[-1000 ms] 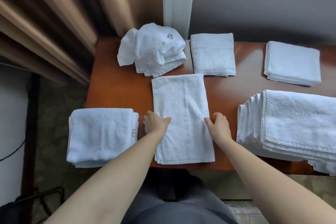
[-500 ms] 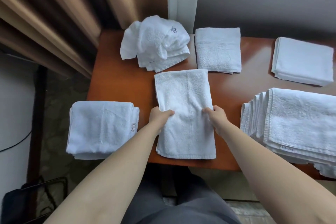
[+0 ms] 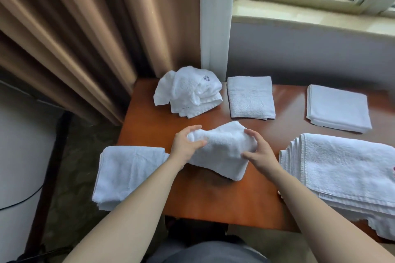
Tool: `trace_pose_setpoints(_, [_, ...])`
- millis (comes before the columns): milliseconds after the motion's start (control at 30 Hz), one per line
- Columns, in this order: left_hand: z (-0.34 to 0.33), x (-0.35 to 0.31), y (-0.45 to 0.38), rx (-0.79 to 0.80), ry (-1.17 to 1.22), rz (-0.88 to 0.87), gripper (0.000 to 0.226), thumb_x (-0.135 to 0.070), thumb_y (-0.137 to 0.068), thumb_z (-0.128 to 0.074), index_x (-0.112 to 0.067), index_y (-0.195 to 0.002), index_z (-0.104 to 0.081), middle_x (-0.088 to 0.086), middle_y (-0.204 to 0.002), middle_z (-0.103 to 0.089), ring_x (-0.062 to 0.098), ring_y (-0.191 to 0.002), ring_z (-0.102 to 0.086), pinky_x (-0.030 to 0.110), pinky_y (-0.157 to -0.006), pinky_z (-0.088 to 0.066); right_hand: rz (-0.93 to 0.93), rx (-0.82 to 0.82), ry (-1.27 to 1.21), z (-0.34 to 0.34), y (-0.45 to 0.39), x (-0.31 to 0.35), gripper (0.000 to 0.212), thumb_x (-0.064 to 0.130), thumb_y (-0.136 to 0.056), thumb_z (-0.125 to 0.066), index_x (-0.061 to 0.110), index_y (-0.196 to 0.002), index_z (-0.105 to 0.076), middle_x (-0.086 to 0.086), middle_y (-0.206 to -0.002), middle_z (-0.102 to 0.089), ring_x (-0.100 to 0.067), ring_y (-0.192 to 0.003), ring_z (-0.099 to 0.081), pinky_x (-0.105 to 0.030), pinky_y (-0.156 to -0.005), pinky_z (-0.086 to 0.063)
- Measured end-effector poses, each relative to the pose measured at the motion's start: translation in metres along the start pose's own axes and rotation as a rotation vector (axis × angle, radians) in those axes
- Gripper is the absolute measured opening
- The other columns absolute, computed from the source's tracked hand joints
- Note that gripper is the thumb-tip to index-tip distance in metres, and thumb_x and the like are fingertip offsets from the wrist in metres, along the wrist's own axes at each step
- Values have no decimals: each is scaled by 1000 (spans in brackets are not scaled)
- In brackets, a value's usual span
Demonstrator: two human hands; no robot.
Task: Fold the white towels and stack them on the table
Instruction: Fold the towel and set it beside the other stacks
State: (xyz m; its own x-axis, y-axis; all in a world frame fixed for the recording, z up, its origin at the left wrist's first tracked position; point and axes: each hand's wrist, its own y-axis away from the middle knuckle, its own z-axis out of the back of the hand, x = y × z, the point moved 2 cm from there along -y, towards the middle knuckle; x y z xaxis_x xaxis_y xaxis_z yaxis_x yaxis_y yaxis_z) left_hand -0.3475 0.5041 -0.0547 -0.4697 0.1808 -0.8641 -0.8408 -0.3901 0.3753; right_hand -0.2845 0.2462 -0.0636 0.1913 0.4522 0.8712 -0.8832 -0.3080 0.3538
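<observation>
Both hands grip the half-folded towel [image 3: 222,151] lifted above the worktop [image 3: 213,203] centre, left hand [image 3: 186,147] curled on its left end, right hand [image 3: 256,151] on the right, long axis running between them

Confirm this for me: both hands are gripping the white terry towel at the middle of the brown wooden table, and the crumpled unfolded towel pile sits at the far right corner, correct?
Not quite. The head view shows the crumpled unfolded towel pile at the far left corner of the brown wooden table, beside the curtain. The rest holds: the left hand and right hand both grip the white terry towel at the middle.
</observation>
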Motion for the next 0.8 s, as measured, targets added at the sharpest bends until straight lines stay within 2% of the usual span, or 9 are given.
trace_pose_setpoints(133, [5, -19, 6, 103, -262, -76, 62, -11, -74, -79, -38, -128, -62, -14, -129, -61, 9, -118, -54, 8, -77, -40, 80, -17, 356, 6, -3, 18, 76, 1, -76, -69, 20, -146, -47, 1, -129, -53, -16, -119, -51, -25, -96, -43])
trace_pose_setpoints(233, [2, -27, 10, 59, -459, -105, 48, -12, -78, -69, -33, -120, -67, -8, -118, -65, 14, -103, -60, 10, -61, -40, 99, -78, 524, 12, -5, 29, 50, 13, -78, -74, 16, -126, -62, -4, -106, -59, -25, -102, -59, -37, -85, -48])
trace_pose_setpoints(300, [3, -31, 11, -16, -502, -128, 32, -18, -79, -68, -28, -108, -73, -7, -104, -69, 16, -98, -62, 16, -63, -43, 123, -130, 551, 18, -3, 34, 31, 22, -79, -78, 14, -108, -68, -5, -94, -58, -27, -93, -59, -35, -73, -44])
trace_pose_setpoints(400, [7, -36, 9, -112, -564, -186, 19, -29, -81, -69, -24, -99, -74, -10, -105, -54, 12, -106, -47, 24, -84, -43, 222, -130, 424, 27, 1, 34, 25, 21, -79, -84, 7, -92, -69, -5, -103, -54, -20, -99, -52, -31, -82, -42])
trace_pose_setpoints(467, [11, -40, 7, -77, -482, -171, 19, -31, -79, -69, -20, -93, -74, -14, -109, -47, 6, -108, -39, 26, -91, -38, 189, -77, 233, 32, 6, 33, 25, 19, -78, -85, 6, -90, -68, 3, -109, -59, -12, -102, -54, -28, -88, -42])
trace_pose_setpoints(567, [16, -44, 8, 80, -200, -81, 22, -31, -67, -61, -11, -61, -55, -7, -72, -44, 10, -70, -38, 32, -66, -31, 37, -40, -81, 34, 11, 32, 35, 40, -70, -80, 12, -79, -62, 8, -75, -57, -7, -71, -52, -26, -63, -41])
trace_pose_setpoints(633, [14, -40, 9, 124, -58, -19, 26, -29, -66, -60, -16, -54, -41, -5, -57, -33, 11, -55, -27, 31, -57, -21, -65, -65, -245, 30, 7, 28, 36, 47, -66, -79, 20, -89, -72, 9, -83, -73, -9, -76, -67, -24, -68, -53])
trace_pose_setpoints(733, [6, -17, 4, 105, -40, 87, 18, -31, -74, -64, -15, -67, -62, -8, -70, -55, 9, -63, -45, 29, -61, -32, -198, -133, -179, 18, -4, 8, 48, 60, -69, -76, 22, -99, -74, 4, -97, -76, -13, -86, -72, -22, -64, -53])
trace_pose_setpoints(800, [-3, 13, -1, 73, -111, 230, 32, -34, -87, -66, -21, -115, -70, -4, -116, -64, 14, -105, -59, 31, -84, -46, -347, -223, 9, 11, -9, -21, 58, 62, -82, -70, 13, -114, -63, 2, -110, -67, -14, -91, -62, -25, -68, -45])
